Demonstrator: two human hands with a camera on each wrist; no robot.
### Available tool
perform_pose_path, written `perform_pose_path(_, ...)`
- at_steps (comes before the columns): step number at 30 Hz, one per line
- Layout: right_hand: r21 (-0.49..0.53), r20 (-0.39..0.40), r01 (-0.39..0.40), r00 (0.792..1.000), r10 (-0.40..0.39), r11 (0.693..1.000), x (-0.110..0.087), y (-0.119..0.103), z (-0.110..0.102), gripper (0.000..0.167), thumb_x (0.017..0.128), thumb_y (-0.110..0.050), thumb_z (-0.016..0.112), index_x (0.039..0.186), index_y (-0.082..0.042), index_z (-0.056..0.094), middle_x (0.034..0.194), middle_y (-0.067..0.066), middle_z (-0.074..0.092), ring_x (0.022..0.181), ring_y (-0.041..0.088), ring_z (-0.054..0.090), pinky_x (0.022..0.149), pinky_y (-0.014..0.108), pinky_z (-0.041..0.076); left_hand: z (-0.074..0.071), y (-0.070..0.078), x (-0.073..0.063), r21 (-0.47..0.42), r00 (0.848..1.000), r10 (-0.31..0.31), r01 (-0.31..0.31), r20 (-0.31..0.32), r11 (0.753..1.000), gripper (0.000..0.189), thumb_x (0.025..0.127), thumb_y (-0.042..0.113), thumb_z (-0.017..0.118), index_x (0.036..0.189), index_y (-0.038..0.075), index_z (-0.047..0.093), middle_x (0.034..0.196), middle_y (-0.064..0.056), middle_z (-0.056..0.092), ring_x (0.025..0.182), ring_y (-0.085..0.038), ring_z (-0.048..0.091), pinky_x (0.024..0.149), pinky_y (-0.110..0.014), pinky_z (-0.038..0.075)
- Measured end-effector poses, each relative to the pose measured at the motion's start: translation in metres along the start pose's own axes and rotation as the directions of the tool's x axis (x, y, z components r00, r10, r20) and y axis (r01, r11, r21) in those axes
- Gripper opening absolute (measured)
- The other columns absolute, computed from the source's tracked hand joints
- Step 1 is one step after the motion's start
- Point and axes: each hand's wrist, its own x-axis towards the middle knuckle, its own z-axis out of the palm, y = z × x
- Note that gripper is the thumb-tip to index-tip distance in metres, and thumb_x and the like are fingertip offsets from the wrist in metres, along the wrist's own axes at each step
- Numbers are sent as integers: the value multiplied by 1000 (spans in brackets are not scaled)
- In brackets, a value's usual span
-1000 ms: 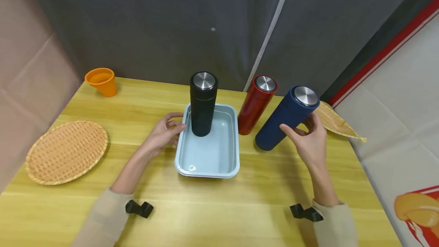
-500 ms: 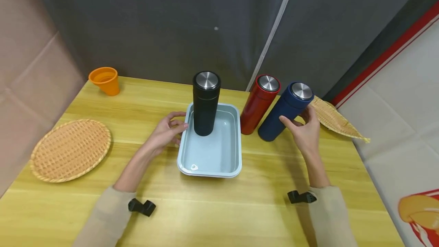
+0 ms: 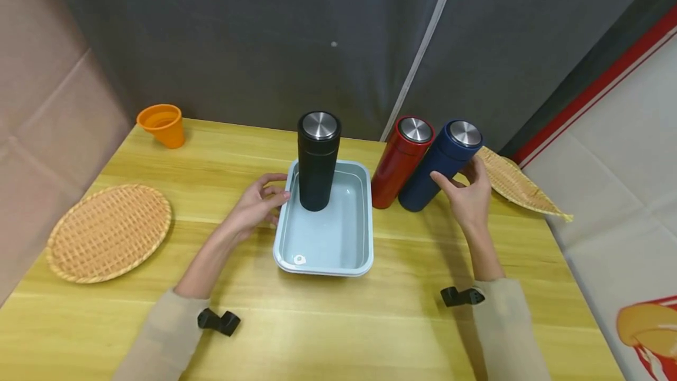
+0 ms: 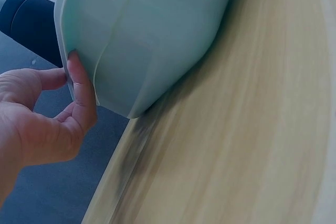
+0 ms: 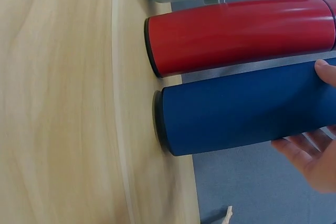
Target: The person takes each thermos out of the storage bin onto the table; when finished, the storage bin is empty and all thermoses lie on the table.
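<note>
My left hand (image 3: 255, 206) pinches the left rim of a light blue plastic tub (image 3: 338, 251), thumb at the lip and a finger against the outer wall in the left wrist view. Inside the tub, toward its back left, a black thermos (image 3: 318, 169) stands upright. To the right of the tub is a red thermos (image 3: 398, 163). My right hand (image 3: 468, 196) grips a dark blue thermos (image 3: 441, 163) from its right side, close beside the red one. In the right wrist view, a narrow gap separates the two, and the blue base is at the tabletop, contact unclear.
A round woven tray (image 3: 108, 233) lies on the wooden table (image 3: 338, 334) at the left. An orange cup (image 3: 163, 127) stands at the back left corner. Another woven piece (image 3: 520, 187) sits behind my right hand. A grey curtain (image 3: 238, 40) hangs along the back edge.
My right hand has carried the blue thermos left and away from me, closer to the red thermos. My left hand keeps its hold on the tub rim.
</note>
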Motion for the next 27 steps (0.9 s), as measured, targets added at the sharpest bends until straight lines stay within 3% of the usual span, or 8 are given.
perform_pose_path(17,-34,4,-32,999,32,999,0,2,4,63,78,0,76,135,3,48,106,-2,57,97,12,55,76,17,52,0,0,-1,3,1000,5,-5,3,1000,57,95,14,62,144,6,33,120,-24,52,85,-27,59,56,-31,56)
perform_pose_path(23,-73,31,-26,999,28,997,-3,7,4,67,81,-3,75,139,1,44,118,13,58,105,16,55,80,18,52,0,-1,-1,0,1000,-8,8,-3,1000,57,95,15,62,143,8,33,119,-23,52,86,-29,59,58,-31,56)
perform_pose_path(27,-49,41,-27,999,29,998,-5,8,4,66,83,-1,73,141,2,41,126,20,55,110,19,55,89,28,52,1,2,1,-12,1000,-5,5,-4,1000,55,96,14,61,143,8,33,120,-23,52,86,-29,58,57,-31,56)
